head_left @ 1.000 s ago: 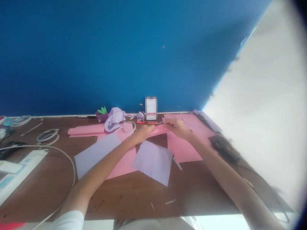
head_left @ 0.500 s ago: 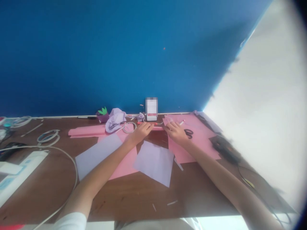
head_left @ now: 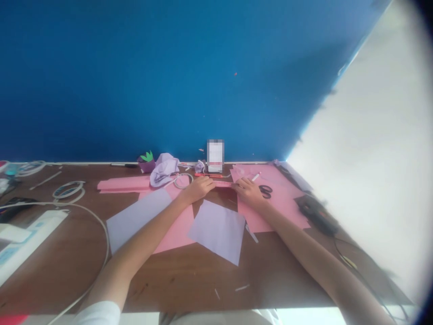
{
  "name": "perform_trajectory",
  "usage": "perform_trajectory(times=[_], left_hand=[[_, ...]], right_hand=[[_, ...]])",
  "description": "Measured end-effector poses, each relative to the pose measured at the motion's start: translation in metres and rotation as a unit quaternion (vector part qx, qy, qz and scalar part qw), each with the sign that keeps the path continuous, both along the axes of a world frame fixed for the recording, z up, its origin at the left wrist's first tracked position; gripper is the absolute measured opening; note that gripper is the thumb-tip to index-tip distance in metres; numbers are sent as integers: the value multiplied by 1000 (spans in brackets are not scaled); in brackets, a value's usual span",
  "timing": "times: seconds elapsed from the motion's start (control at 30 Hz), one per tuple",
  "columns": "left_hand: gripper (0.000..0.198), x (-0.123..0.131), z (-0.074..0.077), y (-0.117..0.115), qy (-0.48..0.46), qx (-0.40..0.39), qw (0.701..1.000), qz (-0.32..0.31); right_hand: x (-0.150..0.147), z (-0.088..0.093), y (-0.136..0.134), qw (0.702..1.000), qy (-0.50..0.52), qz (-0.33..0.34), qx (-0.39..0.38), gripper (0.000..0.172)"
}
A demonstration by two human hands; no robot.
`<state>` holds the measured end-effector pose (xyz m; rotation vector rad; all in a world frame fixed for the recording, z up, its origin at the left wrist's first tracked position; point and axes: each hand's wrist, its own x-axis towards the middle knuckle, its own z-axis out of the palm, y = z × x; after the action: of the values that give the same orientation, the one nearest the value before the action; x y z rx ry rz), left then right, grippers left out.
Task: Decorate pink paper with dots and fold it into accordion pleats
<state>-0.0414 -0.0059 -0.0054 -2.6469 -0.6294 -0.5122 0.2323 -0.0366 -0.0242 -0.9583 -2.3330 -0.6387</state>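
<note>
Between my two hands a narrow pink paper strip (head_left: 223, 184) is stretched level above the brown table. My left hand (head_left: 200, 187) is closed on its left end, and my right hand (head_left: 247, 188) pinches its right end. Just behind the strip lies an orange pencil-like stick (head_left: 213, 175). A thin white stick (head_left: 256, 176) pokes up beside my right fingers; whether they touch it I cannot tell. Black-handled scissors (head_left: 265, 191) rest on a pink sheet (head_left: 286, 198) to the right of that hand. Nearer me lies a square lilac sheet (head_left: 218, 231).
A phone (head_left: 215, 155) stands against the blue wall. Left of my hands are crumpled lilac paper (head_left: 164, 169), a purple paper pot (head_left: 146, 163), folded pink paper (head_left: 123, 184), another lilac sheet (head_left: 138, 219) and a white power strip (head_left: 34, 243) with a cable. A dark device (head_left: 316, 214) sits at right.
The pink strip now shows more of its face between my hands, which keep hold of its ends. My hands have shifted slightly; the view has moved a little.
</note>
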Motion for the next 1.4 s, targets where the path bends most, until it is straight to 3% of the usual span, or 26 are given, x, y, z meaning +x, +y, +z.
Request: perform_trajectory(times=[0.17,0.6,0.93,1.07,1.23,1.4], left_hand=[[27,7,-3,-3,-25,-42,998,-43],[25,10,-9,-2,-23,-86,996,8],[25,9,-18,7,-67,-148,986,48],[22,12,-16,8,-106,-215,970,46],[18,15,-10,8,-149,-299,941,51],[19,15,-4,5,-156,-296,941,51]], right_hand=[[-4,1,-2,999,-22,31,-30,24],[-10,7,-4,992,-72,21,-106,19],[-10,4,2,988,-7,31,-154,22],[-11,2,4,982,32,24,-182,25],[-8,-2,10,952,148,-15,-269,16],[-7,2,10,930,198,2,-311,14]])
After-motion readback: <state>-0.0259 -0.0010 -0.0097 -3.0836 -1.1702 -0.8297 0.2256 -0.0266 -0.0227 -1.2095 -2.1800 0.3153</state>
